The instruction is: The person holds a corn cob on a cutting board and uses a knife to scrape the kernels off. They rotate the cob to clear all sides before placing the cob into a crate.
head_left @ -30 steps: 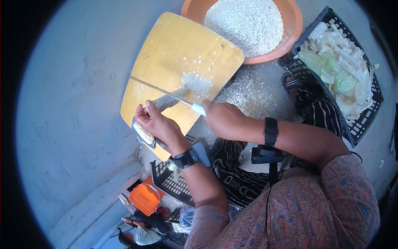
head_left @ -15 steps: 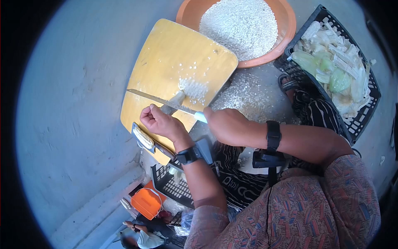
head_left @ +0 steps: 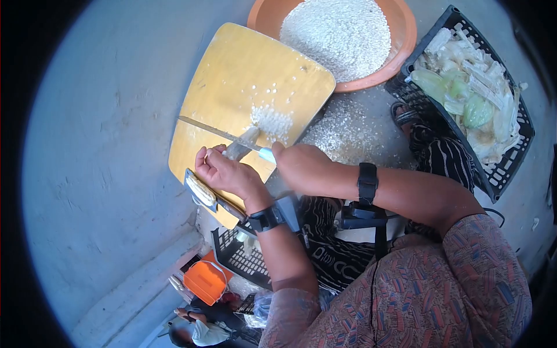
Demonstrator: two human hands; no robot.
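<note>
My right hand (head_left: 304, 167) is closed around the light blue handle of a long knife (head_left: 217, 131). Its blade slants up and left over the yellow board (head_left: 249, 61). Just below the blade is my left hand (head_left: 225, 174), fingers curled in and thumb against them; what they grip is mostly hidden. A greyish elongated shape (head_left: 248, 138), perhaps a shadow, shows beneath the blade. Beyond it on the board lies a small heap of white kernels (head_left: 271, 123). At the board's lower left, a whitish corn cob (head_left: 200, 189) rests on a dark flat tool.
An orange-brown basin (head_left: 400, 64) full of white kernels stands behind the board. To the right is a black crate (head_left: 516, 159) of husks and cobs. Kernels litter the floor (head_left: 348, 130). Another crate (head_left: 232, 258), an orange bucket (head_left: 204, 281) and a person (head_left: 209, 333) are at lower left.
My right hand and the knife have shifted up and left, with the handle nearer my left hand. The left hand's fingers have loosened slightly, while its place is nearly the same.
</note>
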